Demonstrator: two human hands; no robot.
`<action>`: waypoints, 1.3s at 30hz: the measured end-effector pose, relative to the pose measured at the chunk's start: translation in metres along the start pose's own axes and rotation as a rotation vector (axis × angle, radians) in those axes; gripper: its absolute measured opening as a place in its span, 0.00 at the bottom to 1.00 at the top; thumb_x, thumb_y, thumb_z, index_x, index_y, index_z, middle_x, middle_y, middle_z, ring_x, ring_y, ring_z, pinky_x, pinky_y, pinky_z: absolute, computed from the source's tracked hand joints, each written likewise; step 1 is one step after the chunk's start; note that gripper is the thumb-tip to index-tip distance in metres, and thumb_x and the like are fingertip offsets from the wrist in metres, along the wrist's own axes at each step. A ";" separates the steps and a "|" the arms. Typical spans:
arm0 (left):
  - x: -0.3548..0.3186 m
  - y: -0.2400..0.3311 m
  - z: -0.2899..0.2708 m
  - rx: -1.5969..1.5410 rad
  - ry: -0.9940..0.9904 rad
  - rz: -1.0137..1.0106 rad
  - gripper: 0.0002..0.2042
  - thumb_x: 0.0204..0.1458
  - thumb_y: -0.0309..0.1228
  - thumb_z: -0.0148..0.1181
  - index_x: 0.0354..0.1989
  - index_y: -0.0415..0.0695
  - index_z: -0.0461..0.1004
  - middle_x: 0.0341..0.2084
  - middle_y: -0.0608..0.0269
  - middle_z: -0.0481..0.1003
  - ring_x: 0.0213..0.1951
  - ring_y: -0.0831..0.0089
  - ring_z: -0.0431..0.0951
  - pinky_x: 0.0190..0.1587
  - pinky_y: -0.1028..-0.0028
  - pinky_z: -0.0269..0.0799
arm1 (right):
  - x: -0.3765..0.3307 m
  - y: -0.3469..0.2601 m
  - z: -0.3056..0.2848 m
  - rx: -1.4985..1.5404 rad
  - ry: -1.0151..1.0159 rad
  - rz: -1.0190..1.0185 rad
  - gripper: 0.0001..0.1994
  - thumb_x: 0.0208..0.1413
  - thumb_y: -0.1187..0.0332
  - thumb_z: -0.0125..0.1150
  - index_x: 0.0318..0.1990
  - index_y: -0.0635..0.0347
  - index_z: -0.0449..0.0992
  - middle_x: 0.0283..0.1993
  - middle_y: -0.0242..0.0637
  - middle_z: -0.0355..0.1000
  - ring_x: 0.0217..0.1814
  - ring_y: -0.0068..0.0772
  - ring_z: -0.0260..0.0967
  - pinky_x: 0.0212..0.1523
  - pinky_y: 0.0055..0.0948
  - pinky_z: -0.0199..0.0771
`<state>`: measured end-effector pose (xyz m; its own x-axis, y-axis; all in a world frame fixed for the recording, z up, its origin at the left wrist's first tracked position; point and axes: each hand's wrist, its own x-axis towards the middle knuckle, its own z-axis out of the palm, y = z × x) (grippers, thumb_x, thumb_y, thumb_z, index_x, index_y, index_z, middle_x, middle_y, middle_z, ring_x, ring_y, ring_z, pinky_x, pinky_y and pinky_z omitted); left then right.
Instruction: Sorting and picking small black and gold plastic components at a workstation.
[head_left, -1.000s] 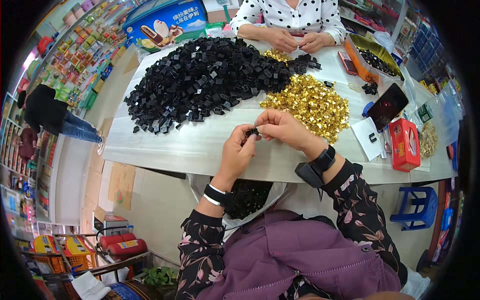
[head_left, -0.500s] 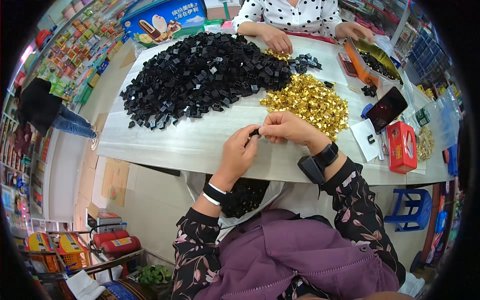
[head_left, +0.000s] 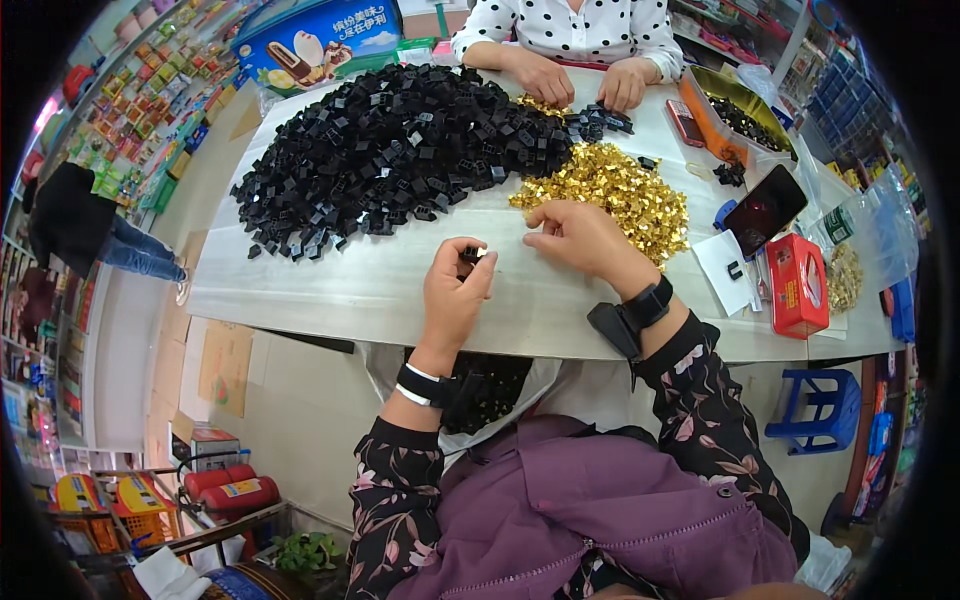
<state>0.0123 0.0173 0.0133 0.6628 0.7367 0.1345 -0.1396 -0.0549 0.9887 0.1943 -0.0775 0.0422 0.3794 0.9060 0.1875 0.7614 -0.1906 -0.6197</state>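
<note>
My left hand (head_left: pixel 456 295) is closed round a small black plastic piece (head_left: pixel 470 254) with a shiny gold bit showing at its end, held above the near part of the table. My right hand (head_left: pixel 585 240) is apart from it, at the near left edge of a pile of small gold metal pieces (head_left: pixel 640 200). Its thumb and forefinger are parted, and nothing shows between them. A large heap of black plastic pieces (head_left: pixel 390 150) covers the far left of the table (head_left: pixel 400 300).
Across the table a person in a dotted shirt (head_left: pixel 580 35) has both hands by a small group of black pieces (head_left: pixel 600 122). At right are an open tin (head_left: pixel 700 100), a phone (head_left: pixel 765 210) and a red box (head_left: pixel 798 285). A lined container (head_left: pixel 490 390) sits below the table edge.
My hands have come apart: the left drew left with the black piece, and the right let go and moved slightly up toward the gold pile. The other person's right-side hand came in from the tin.
</note>
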 end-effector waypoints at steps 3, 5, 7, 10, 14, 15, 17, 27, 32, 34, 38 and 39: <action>0.000 -0.001 0.001 0.123 -0.030 0.088 0.10 0.53 0.26 0.58 0.41 0.40 0.67 0.31 0.67 0.72 0.22 0.87 0.67 0.22 0.85 0.64 | -0.002 -0.007 0.000 -0.251 -0.018 0.019 0.09 0.48 0.63 0.62 0.31 0.58 0.76 0.27 0.36 0.72 0.27 0.33 0.71 0.28 0.30 0.70; -0.001 -0.002 0.005 0.104 -0.011 0.125 0.10 0.53 0.26 0.58 0.41 0.40 0.67 0.31 0.67 0.72 0.22 0.87 0.66 0.22 0.85 0.65 | -0.002 -0.007 0.006 -0.232 0.012 -0.019 0.09 0.47 0.63 0.62 0.31 0.58 0.75 0.28 0.38 0.72 0.29 0.37 0.71 0.30 0.32 0.71; -0.003 -0.004 0.007 0.067 0.025 0.198 0.09 0.53 0.25 0.57 0.41 0.39 0.68 0.31 0.67 0.72 0.22 0.88 0.66 0.23 0.84 0.66 | -0.002 -0.006 0.010 -0.220 0.028 -0.038 0.09 0.47 0.63 0.62 0.31 0.58 0.75 0.29 0.39 0.72 0.30 0.39 0.72 0.30 0.32 0.71; -0.002 -0.007 0.005 0.114 0.011 0.190 0.11 0.53 0.25 0.57 0.44 0.38 0.69 0.32 0.65 0.72 0.22 0.88 0.67 0.22 0.84 0.65 | -0.001 -0.004 0.014 -0.049 0.039 -0.081 0.09 0.47 0.62 0.62 0.28 0.58 0.75 0.29 0.36 0.73 0.31 0.36 0.73 0.32 0.34 0.71; -0.003 -0.006 0.006 0.199 -0.013 0.164 0.12 0.53 0.25 0.56 0.46 0.39 0.70 0.32 0.64 0.73 0.22 0.85 0.68 0.24 0.82 0.66 | 0.003 -0.004 0.012 0.428 0.053 -0.178 0.08 0.49 0.66 0.63 0.31 0.60 0.74 0.29 0.31 0.72 0.29 0.26 0.71 0.31 0.27 0.70; -0.003 -0.005 0.006 0.230 -0.022 0.153 0.12 0.52 0.26 0.56 0.46 0.39 0.70 0.32 0.63 0.74 0.21 0.83 0.69 0.25 0.81 0.66 | 0.003 -0.006 0.012 0.428 0.051 -0.180 0.08 0.49 0.66 0.63 0.31 0.60 0.74 0.29 0.31 0.72 0.29 0.26 0.71 0.31 0.27 0.70; -0.004 -0.003 0.007 0.249 -0.057 0.153 0.12 0.53 0.25 0.55 0.46 0.39 0.70 0.32 0.62 0.74 0.21 0.83 0.70 0.25 0.81 0.67 | -0.001 -0.013 0.008 0.770 -0.137 -0.045 0.06 0.51 0.69 0.60 0.32 0.61 0.73 0.30 0.27 0.69 0.30 0.20 0.67 0.32 0.22 0.68; -0.005 -0.006 0.006 0.227 -0.101 0.132 0.11 0.54 0.24 0.51 0.47 0.39 0.70 0.30 0.60 0.77 0.23 0.78 0.74 0.27 0.79 0.69 | -0.001 -0.019 0.005 0.960 -0.370 0.086 0.06 0.54 0.70 0.59 0.36 0.62 0.72 0.29 0.25 0.68 0.29 0.15 0.63 0.31 0.16 0.65; -0.006 -0.003 0.007 0.282 -0.119 0.136 0.11 0.55 0.23 0.51 0.46 0.39 0.70 0.31 0.59 0.77 0.24 0.78 0.75 0.27 0.78 0.70 | 0.000 -0.008 0.014 0.869 -0.317 0.067 0.08 0.55 0.66 0.60 0.34 0.61 0.72 0.28 0.24 0.68 0.27 0.14 0.63 0.28 0.16 0.64; -0.005 -0.006 0.006 0.316 -0.109 0.173 0.11 0.55 0.23 0.50 0.46 0.39 0.70 0.31 0.59 0.77 0.24 0.77 0.75 0.28 0.77 0.70 | 0.000 -0.006 0.012 0.768 -0.326 0.114 0.09 0.55 0.64 0.60 0.33 0.60 0.72 0.27 0.24 0.68 0.26 0.13 0.62 0.26 0.16 0.63; -0.005 -0.004 0.007 0.388 -0.109 0.215 0.10 0.55 0.22 0.50 0.45 0.39 0.71 0.31 0.59 0.77 0.24 0.77 0.75 0.27 0.77 0.71 | 0.000 -0.007 0.010 0.718 -0.396 0.144 0.10 0.55 0.62 0.61 0.31 0.58 0.72 0.27 0.23 0.68 0.25 0.12 0.62 0.24 0.16 0.62; -0.005 -0.003 0.007 0.415 -0.111 0.227 0.10 0.55 0.22 0.50 0.45 0.39 0.71 0.31 0.58 0.77 0.24 0.77 0.75 0.27 0.77 0.71 | 0.000 -0.008 0.010 0.717 -0.399 0.144 0.10 0.55 0.62 0.61 0.31 0.58 0.72 0.27 0.23 0.68 0.25 0.12 0.62 0.24 0.16 0.62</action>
<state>0.0148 0.0087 0.0100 0.7272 0.5997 0.3339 0.0006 -0.4871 0.8734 0.1832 -0.0723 0.0399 0.1299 0.9828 -0.1315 0.1485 -0.1504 -0.9774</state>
